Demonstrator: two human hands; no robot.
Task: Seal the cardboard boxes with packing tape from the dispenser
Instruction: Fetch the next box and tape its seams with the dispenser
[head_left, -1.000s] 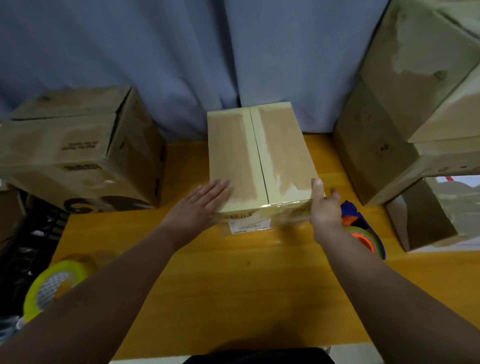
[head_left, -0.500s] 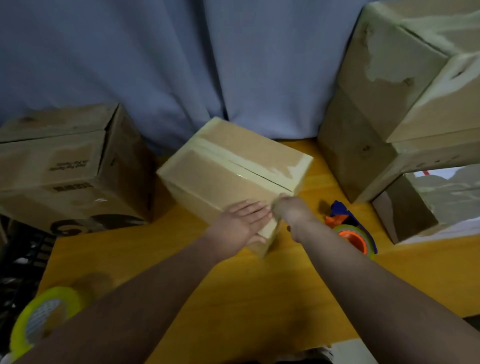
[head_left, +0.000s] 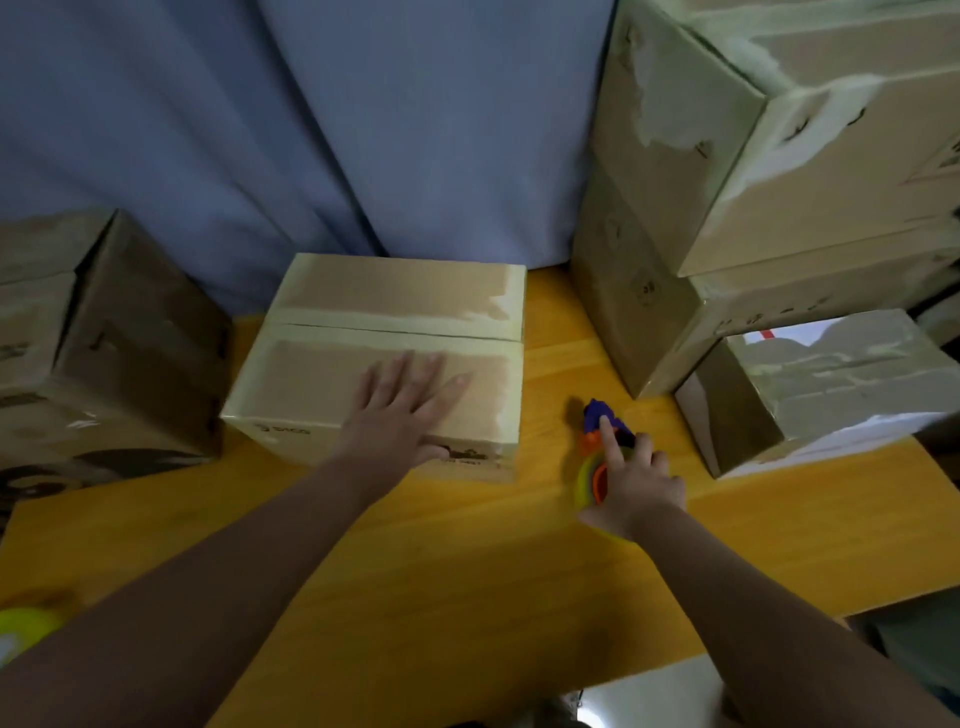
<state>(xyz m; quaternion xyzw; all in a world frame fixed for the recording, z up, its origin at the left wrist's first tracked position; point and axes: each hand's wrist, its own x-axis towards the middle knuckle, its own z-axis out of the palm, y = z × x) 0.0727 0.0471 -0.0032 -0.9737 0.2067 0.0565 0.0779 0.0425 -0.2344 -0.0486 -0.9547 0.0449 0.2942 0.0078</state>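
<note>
left hand (head_left: 400, 418) flat on box (head_left: 311, 379) | right hand (head_left: 631, 480) grips tape dispenser (head_left: 589, 442)

Five cardboard boxes (head_left: 384, 296) (head_left: 140, 338) (head_left: 831, 156) (head_left: 623, 291) (head_left: 831, 374), one tape dispenser (head_left: 593, 415)

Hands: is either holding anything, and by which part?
The right hand grips the tape dispenser at its roll end. The left hand lies flat on the box, holding nothing.
</note>
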